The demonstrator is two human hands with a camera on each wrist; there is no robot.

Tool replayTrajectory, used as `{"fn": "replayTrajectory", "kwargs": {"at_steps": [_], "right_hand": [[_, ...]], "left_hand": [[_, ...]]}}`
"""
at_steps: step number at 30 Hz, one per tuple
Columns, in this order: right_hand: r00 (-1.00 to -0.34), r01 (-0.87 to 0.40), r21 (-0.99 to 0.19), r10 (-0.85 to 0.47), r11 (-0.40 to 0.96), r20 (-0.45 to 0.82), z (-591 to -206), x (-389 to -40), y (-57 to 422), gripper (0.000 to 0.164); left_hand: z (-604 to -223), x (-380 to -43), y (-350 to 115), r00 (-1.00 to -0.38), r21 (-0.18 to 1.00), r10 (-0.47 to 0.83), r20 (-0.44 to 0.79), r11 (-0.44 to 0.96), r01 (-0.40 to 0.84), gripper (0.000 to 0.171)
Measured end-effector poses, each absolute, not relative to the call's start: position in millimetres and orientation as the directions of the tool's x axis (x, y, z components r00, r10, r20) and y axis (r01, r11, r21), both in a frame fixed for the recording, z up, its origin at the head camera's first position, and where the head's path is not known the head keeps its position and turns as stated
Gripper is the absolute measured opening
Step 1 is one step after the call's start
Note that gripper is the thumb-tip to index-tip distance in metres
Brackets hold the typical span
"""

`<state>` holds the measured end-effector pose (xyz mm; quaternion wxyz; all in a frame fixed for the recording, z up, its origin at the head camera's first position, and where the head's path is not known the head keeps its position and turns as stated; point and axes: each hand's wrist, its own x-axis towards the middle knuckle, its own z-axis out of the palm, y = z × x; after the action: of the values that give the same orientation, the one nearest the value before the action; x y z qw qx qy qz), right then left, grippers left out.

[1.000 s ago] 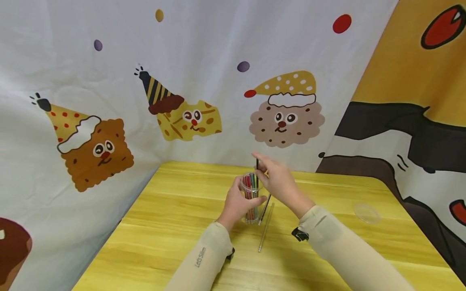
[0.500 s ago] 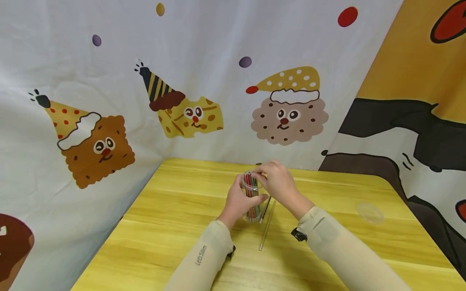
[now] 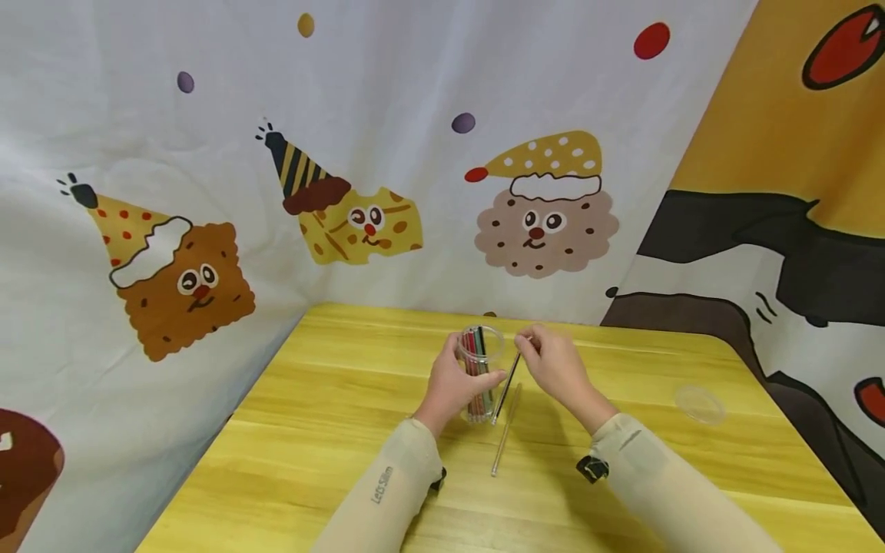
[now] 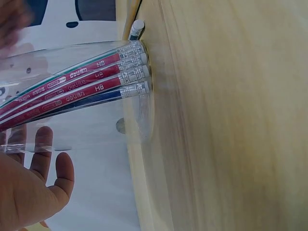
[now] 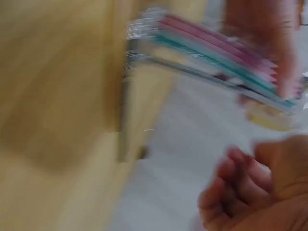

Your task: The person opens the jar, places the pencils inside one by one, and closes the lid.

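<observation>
My left hand [image 3: 449, 390] holds a clear plastic cup [image 3: 502, 347] upright on the table, thumb on the near side. Several pencils [image 4: 72, 86], red, green and dark, lean together inside it with their eraser ends at the bottom. To the right of the cup, my right hand [image 3: 555, 367] hovers over the far end of a dark pencil [image 3: 507, 390] lying on the table. Its fingers [image 5: 236, 192] are loosely curled with nothing visible between them in the blurred right wrist view. Alongside lies a lighter, wood-coloured pencil [image 3: 508, 432].
A round clear lid [image 3: 700, 405] lies toward the right of the yellow wood-grain table [image 3: 290, 453]. Behind the table's far edge hangs a white curtain [image 3: 387, 84] with cartoon prints.
My right hand held a dark pencil over the cup, lowered it in, then came away to the right. The left hand has kept its hold on the cup.
</observation>
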<state>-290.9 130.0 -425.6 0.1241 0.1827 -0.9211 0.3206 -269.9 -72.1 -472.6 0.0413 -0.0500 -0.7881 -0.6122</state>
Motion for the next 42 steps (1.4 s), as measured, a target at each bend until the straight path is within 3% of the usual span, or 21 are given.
{"fn": "replayTrajectory", "kwargs": {"at_steps": [5,13,16,22,30,34,38,42], "right_hand": [[-0.917,-0.378,-0.511,-0.387,0.772,0.094,-467,-296,145,0.018],[-0.845,-0.513,-0.373,-0.53,0.773,0.064,-492,-289,145,0.01],[-0.862,-0.489,-0.332,-0.505,0.807,0.044,-492,-287,145,0.011],[-0.939,-0.305,-0.292,-0.338,0.906,-0.067,-484,-295,159,0.014],[-0.939,-0.221,-0.412,-0.307,0.884,-0.153,-483,-309,179,0.026],[-0.932,-0.198,-0.467,-0.313,0.862,-0.182,-485,-308,177,0.015],[-0.934,-0.226,-0.524,-0.336,0.821,-0.124,-472,-306,170,0.025],[-0.94,-0.295,-0.58,-0.341,0.759,0.033,-435,-304,158,0.029]], "left_hand": [[-472,-271,-74,-0.992,0.96,0.012,0.126,0.251,0.125,0.085],[-471,-271,-71,-0.993,0.962,0.017,0.12,0.246,0.121,0.09],[-471,-272,-72,-0.992,0.963,0.019,0.121,0.241,0.122,0.092],[-470,-274,-71,-0.99,0.957,0.021,0.14,0.253,0.14,0.088],[-469,-272,-71,-0.992,0.962,0.013,0.129,0.242,0.128,0.09],[-471,-272,-71,-0.991,0.964,0.023,0.128,0.234,0.13,0.089],[-473,-270,-70,-0.992,0.965,0.026,0.123,0.231,0.126,0.09],[-474,-269,-70,-0.992,0.965,0.023,0.121,0.232,0.123,0.091]]}}
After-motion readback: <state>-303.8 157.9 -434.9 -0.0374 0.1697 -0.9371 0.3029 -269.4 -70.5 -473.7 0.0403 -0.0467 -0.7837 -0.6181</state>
